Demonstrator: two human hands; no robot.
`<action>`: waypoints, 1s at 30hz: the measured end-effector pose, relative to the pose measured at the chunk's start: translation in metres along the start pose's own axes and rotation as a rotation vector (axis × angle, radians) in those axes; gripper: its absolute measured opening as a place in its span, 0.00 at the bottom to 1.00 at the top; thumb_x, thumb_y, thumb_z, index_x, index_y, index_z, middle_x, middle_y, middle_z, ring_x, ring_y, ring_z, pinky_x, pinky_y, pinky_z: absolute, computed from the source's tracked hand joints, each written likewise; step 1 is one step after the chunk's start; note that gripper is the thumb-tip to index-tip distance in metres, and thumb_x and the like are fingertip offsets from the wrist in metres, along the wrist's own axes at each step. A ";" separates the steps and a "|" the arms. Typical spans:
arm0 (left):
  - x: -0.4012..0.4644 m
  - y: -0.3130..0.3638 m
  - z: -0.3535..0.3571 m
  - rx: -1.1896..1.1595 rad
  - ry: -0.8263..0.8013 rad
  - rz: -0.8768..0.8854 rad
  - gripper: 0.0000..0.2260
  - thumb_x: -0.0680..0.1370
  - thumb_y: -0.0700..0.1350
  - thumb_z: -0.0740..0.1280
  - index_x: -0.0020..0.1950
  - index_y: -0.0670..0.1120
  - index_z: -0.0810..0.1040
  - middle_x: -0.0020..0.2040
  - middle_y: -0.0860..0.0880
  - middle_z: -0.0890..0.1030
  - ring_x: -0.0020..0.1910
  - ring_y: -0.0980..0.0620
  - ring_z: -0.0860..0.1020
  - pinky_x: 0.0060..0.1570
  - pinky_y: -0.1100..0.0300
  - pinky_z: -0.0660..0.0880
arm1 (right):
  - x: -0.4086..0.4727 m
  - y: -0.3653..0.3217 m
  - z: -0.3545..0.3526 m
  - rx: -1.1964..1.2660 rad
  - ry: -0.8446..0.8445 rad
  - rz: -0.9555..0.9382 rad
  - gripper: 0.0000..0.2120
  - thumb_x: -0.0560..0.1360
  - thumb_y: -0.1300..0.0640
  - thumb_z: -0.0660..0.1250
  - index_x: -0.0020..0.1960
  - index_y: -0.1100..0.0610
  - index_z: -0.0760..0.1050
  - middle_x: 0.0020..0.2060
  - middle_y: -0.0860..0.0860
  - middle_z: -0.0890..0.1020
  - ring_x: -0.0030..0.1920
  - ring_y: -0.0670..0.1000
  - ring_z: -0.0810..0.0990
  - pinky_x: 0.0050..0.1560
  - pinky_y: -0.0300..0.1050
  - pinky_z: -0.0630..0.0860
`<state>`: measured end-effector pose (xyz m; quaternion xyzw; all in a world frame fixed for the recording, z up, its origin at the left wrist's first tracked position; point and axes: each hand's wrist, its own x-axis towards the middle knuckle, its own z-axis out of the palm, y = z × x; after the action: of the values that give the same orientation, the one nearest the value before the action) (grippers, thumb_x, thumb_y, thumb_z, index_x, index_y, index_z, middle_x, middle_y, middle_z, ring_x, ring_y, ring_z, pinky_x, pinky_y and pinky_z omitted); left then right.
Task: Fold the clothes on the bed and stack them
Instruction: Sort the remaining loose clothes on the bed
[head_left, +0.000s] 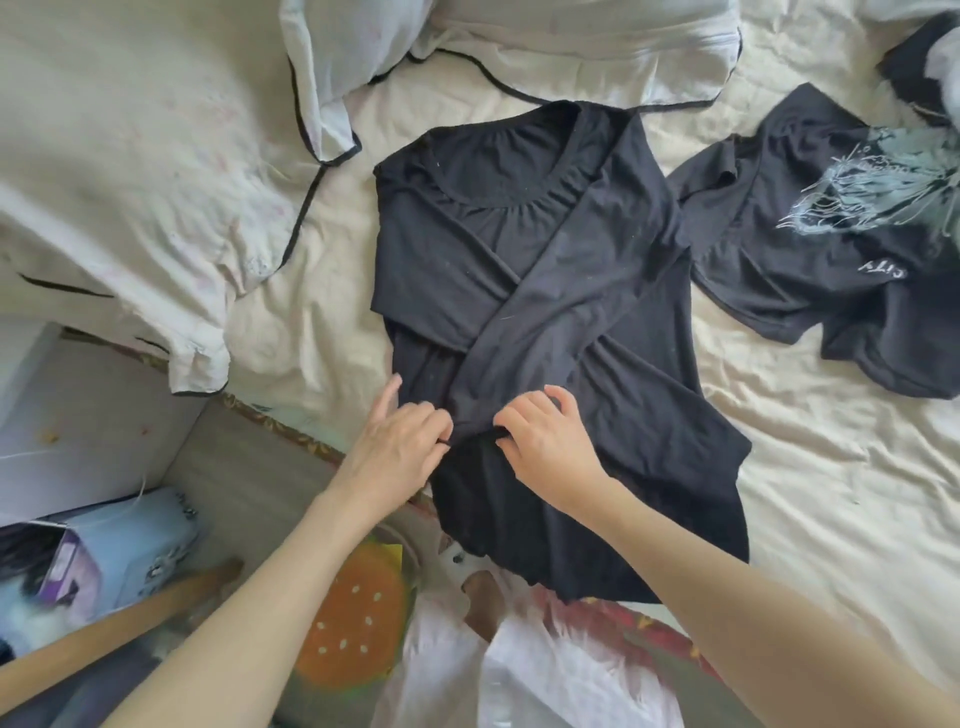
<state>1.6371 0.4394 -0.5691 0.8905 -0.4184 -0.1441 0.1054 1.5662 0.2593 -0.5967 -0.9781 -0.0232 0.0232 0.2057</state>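
1. The black top (524, 270) lies spread face-up at the centre of the frame on the cream bed sheet (831, 493); its sleeves are crossed over the chest, and its hem hangs over the bed's edge at lower centre.
2. Both hands meet at the waist of the garment; the left hand (395, 447) pinches a bunch of the cloth with its forefinger raised straight; the right hand (545, 441) has curled fingers gripping the same gathered ridge.
3. The fabric looks thin, soft and light; it likely drapes and puckers rather than holding a crease, so a fold wants smoothing afterwards.
4. Best hold, I judge: the two side seams at waist level, lifted evenly, since a central pinch lets the sides sag.
5. A printed black shirt (821, 249) lies crumpled at the right of the frame, just beside the top; it seems equally limp.
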 end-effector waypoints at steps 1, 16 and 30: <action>-0.012 0.004 0.004 -0.046 0.002 -0.006 0.10 0.67 0.36 0.76 0.39 0.42 0.76 0.35 0.48 0.75 0.33 0.46 0.76 0.52 0.49 0.77 | -0.007 -0.004 0.001 -0.035 -0.015 -0.021 0.09 0.61 0.63 0.79 0.38 0.57 0.80 0.34 0.49 0.81 0.40 0.53 0.82 0.55 0.55 0.76; -0.063 0.016 0.087 -0.667 -0.122 -0.553 0.14 0.81 0.42 0.59 0.66 0.47 0.71 0.63 0.50 0.72 0.59 0.51 0.73 0.56 0.59 0.71 | -0.068 -0.027 0.042 0.580 -0.133 0.937 0.10 0.79 0.55 0.63 0.58 0.56 0.74 0.53 0.50 0.79 0.48 0.48 0.76 0.48 0.40 0.69; -0.046 0.006 0.102 -1.074 -0.172 -0.931 0.16 0.78 0.53 0.64 0.61 0.45 0.73 0.57 0.52 0.75 0.58 0.51 0.74 0.49 0.57 0.74 | -0.048 -0.049 0.067 1.027 -0.096 1.396 0.13 0.77 0.54 0.65 0.42 0.64 0.71 0.41 0.49 0.65 0.38 0.54 0.64 0.47 0.48 0.73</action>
<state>1.5698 0.4641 -0.6556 0.7873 0.1271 -0.4299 0.4234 1.5127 0.3284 -0.6362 -0.5527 0.5869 0.1929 0.5593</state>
